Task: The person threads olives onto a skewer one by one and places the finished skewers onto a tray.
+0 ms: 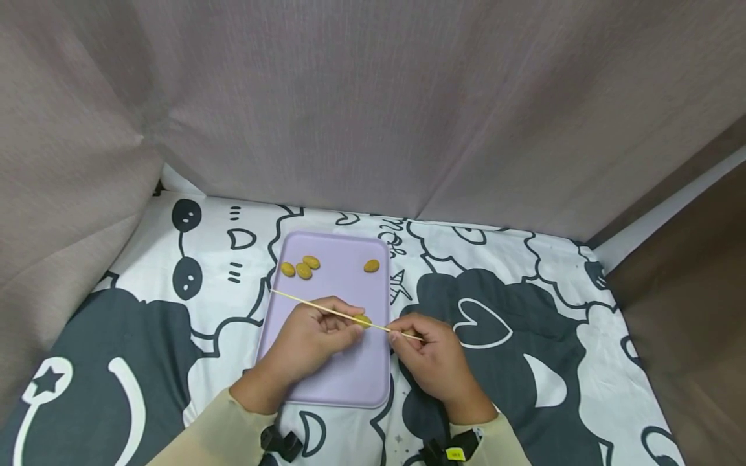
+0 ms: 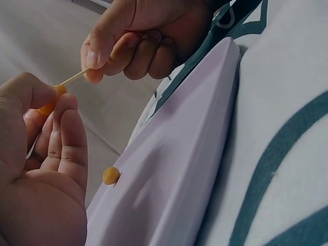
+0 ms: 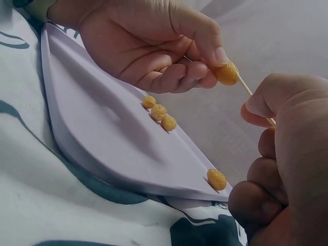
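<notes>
Between its thumb and fingers my left hand (image 1: pixel 320 330) pinches a small yellow-brown ball (image 3: pixel 227 75) with a rough surface. A thin wooden skewer (image 1: pixel 300 300) runs slantwise across the left hand and past the ball to the right. My right hand (image 1: pixel 428 353) pinches the skewer near its right end, fingertips a short way from the ball. In the left wrist view, the stick meets the ball (image 2: pixel 53 100) at the left thumb tip. Both hands are over the right and lower part of a lilac tray (image 1: pixel 344 382), partly covering it.
On the tray's far left lie three similar balls (image 1: pixel 304 270) close together. A single ball (image 1: pixel 371 266) lies at its far right. Underneath spreads a black-and-white patterned cloth (image 1: pixel 233 382). Grey-brown fabric (image 1: pixel 326 116) hangs behind and at the sides.
</notes>
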Motion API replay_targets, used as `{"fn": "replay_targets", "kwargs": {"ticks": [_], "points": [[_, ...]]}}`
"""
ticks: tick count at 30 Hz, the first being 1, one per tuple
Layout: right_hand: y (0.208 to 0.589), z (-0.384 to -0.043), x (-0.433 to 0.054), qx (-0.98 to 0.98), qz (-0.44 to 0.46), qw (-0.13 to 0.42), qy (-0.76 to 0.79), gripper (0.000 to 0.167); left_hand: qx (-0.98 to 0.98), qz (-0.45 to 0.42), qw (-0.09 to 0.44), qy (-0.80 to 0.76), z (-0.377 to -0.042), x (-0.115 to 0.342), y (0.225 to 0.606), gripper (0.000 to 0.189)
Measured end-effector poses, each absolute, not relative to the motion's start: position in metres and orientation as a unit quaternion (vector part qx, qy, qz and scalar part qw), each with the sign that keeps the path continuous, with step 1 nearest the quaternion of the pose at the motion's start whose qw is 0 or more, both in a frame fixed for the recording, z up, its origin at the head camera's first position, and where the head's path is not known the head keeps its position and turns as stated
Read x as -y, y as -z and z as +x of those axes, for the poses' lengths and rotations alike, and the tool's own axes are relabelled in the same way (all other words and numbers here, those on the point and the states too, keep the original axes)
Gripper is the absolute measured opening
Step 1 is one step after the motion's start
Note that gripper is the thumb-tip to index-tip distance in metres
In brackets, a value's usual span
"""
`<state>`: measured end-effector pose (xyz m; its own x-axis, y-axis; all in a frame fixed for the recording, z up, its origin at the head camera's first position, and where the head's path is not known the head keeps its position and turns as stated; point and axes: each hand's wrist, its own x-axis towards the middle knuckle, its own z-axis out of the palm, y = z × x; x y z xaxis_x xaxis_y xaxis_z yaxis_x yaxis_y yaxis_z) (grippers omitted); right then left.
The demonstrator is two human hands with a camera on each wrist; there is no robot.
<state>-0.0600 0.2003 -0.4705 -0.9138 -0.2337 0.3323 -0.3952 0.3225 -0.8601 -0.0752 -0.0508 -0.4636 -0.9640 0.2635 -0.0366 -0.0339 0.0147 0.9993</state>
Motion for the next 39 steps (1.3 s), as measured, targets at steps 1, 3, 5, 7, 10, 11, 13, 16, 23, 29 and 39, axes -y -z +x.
{"fn": "replay_targets", "kwargs": {"ticks": [1,3,5,7,10,11,13,16,23,29,39], "points": [[0.4702,-0.06,-0.1999,0.809,0.195,0.074,-0.549,0.018,-0.704,0.081,0.107,-0.697,-0.0752,0.0505,0.4636,0.03],[0.4697,-0.06,-0.1993,0.807,0.198,0.074,-0.551,0.018,-0.704,0.081,0.109,-0.697,-0.0753,0.0501,0.4636,0.03],[0.4689,-0.0601,-0.1989,0.806,0.199,0.074,-0.552,0.019,-0.706,0.081,0.109,-0.695,-0.0755,0.0498,0.4638,0.03],[0.4682,-0.0602,-0.1987,0.807,0.2,0.074,-0.551,0.019,-0.71,0.081,0.109,-0.691,-0.0755,0.0493,0.4636,0.03],[0.4674,-0.0605,-0.199,0.81,0.198,0.072,-0.547,0.02,-0.714,0.082,0.107,-0.687,-0.0751,0.0487,0.4635,0.031],[0.4673,-0.0605,-0.1992,0.811,0.197,0.071,-0.546,0.02,-0.715,0.082,0.107,-0.686,-0.0749,0.0484,0.4633,0.031],[0.4671,-0.0609,-0.1996,0.813,0.197,0.07,-0.543,0.02,-0.716,0.083,0.104,-0.685,-0.0746,0.0479,0.4631,0.031],[0.4669,-0.0613,-0.1997,0.814,0.199,0.069,-0.541,0.018,-0.717,0.084,0.101,-0.685,-0.0743,0.0474,0.4629,0.031],[0.4667,-0.0615,-0.1987,0.815,0.198,0.07,-0.539,0.017,-0.712,0.088,0.1,-0.689,-0.0735,0.0457,0.4629,0.03],[0.4676,-0.0605,-0.1977,0.816,0.201,0.075,-0.537,0.02,-0.711,0.085,0.105,-0.69,-0.0724,0.0447,0.4648,0.031],[0.4685,-0.0594,-0.1964,0.815,0.206,0.074,-0.536,0.022,-0.709,0.084,0.12,-0.69,-0.0716,0.0435,0.4673,0.029]]}}
